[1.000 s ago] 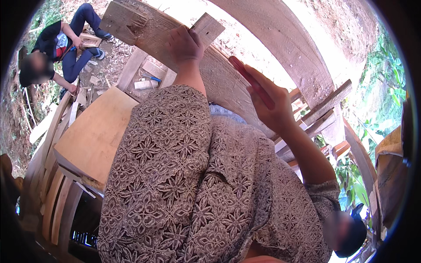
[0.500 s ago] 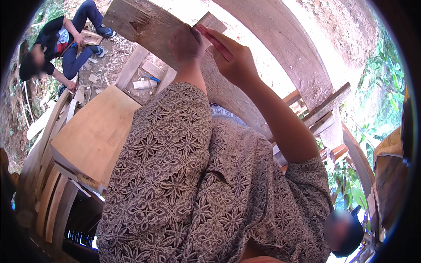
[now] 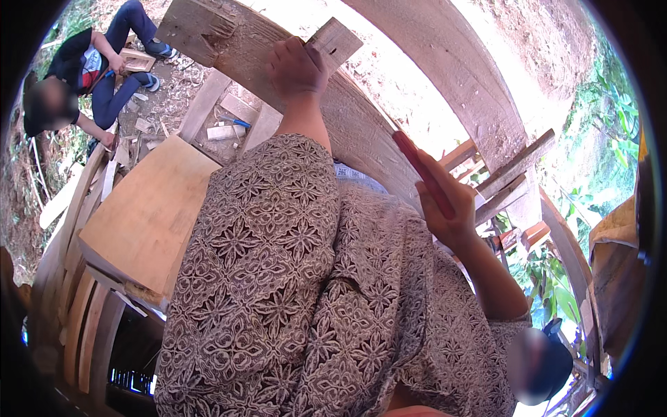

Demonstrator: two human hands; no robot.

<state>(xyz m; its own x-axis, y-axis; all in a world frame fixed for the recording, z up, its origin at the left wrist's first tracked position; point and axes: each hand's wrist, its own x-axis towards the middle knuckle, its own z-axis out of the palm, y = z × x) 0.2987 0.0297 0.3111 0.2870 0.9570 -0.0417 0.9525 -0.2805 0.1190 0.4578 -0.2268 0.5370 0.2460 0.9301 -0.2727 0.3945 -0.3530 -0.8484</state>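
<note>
My left hand [image 3: 297, 69] is closed on a short flat wooden block [image 3: 338, 43]. The block lies across a thick plank [image 3: 243, 59], and its free end sticks out past the plank's far edge. A small dark slit shows in the block. Something dark peeks out beside my left thumb, too little to name. My right hand [image 3: 451, 205] grips a long, flat red stick-like tool [image 3: 422, 174], apart from the block and to its right. The tool's upper end points up and to the left; its kind cannot be made out.
A second curved board [image 3: 445, 76] runs along the far side. To the left stands a smooth wooden panel [image 3: 149, 215] by stacked boards. A person [image 3: 104, 69] sits at upper left, among shavings and a blue-handled tool [image 3: 240, 123]. Another person's head [image 3: 538, 365] shows at lower right.
My right hand has drawn back from the block, down and to the right, carrying the red tool. My left hand stays at the block, which now shows more fully.
</note>
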